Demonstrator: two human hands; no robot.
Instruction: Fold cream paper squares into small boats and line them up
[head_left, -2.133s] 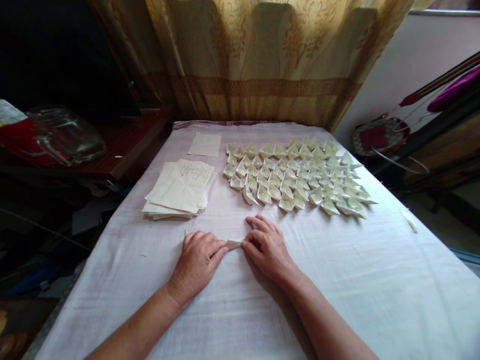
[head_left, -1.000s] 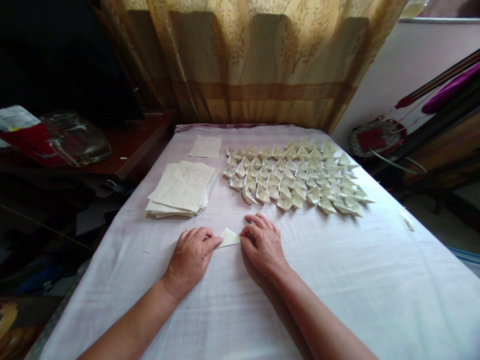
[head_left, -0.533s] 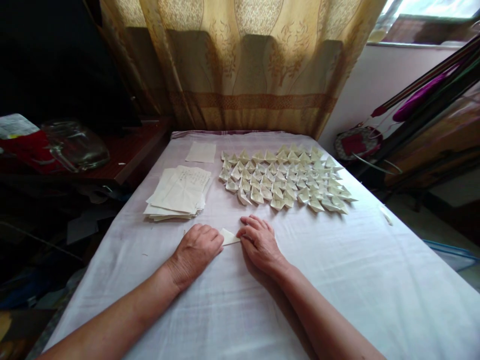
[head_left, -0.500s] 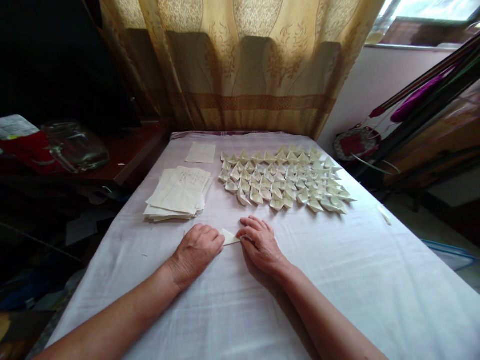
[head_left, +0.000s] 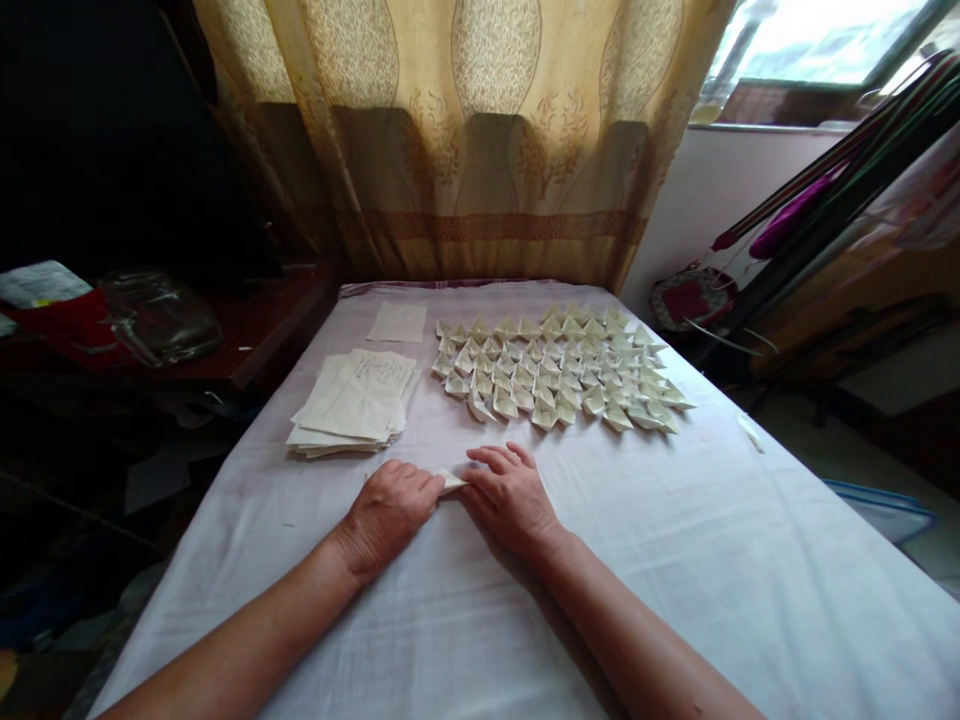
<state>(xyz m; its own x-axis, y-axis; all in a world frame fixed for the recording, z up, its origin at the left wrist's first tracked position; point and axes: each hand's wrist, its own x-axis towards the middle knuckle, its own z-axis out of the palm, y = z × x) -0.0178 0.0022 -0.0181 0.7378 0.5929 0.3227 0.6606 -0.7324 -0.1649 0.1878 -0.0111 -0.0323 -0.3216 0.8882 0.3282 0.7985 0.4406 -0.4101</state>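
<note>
A small folded piece of paper (head_left: 451,481) lies low over the white cloth between my hands, partly covered by both. My left hand (head_left: 396,506) is closed on its left end, knuckles up. My right hand (head_left: 511,498) pinches its right end between thumb and forefinger, the other fingers stretched forward. Beyond my left hand lies a stack of square paper sheets (head_left: 349,400), the top one creased and bearing handwriting. Ahead of my right hand stand rows of folded paper boats (head_left: 544,370), packed close together.
A single paper sheet (head_left: 397,323) lies behind the stack. A white scrap (head_left: 750,434) rests near the right edge of the cloth-covered table (head_left: 675,560). To the left, a glass jar (head_left: 161,318) sits on a dark red cabinet; a curtain (head_left: 480,150) hangs behind.
The view has tilted up slightly. My right hand has come closer to my left, and less of the folded paper shows between them.
</note>
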